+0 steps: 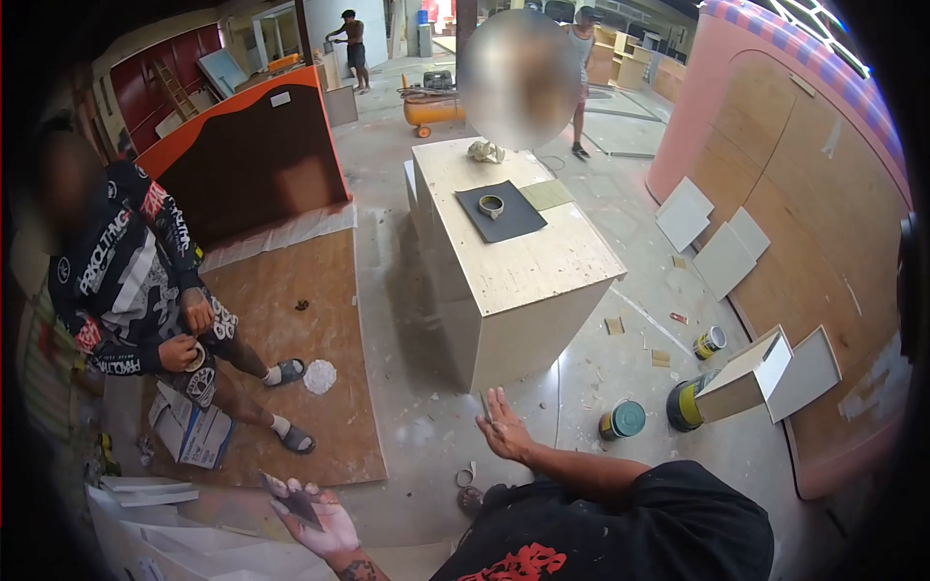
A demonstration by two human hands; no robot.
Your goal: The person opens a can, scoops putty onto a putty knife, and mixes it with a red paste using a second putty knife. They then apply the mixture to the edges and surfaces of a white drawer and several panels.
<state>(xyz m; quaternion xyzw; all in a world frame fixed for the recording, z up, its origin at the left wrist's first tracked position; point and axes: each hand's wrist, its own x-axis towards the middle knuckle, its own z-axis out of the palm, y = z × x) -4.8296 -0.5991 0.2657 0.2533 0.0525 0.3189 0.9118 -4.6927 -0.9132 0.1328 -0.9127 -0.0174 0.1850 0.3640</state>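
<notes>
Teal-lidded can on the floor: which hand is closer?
Right. The right hand, fingers spread, is just to the left of the teal-lidded can in the view, not touching it. The left hand holds a dark sheet much farther off, at lower left.

Left hand [315,518] palm-up, right hand [504,426] open, raised.

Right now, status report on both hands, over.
Left hand holds a dark, flat sandpaper piece. Right hand open, empty, raised. Teal-lidded paint can sits nearby.
</notes>
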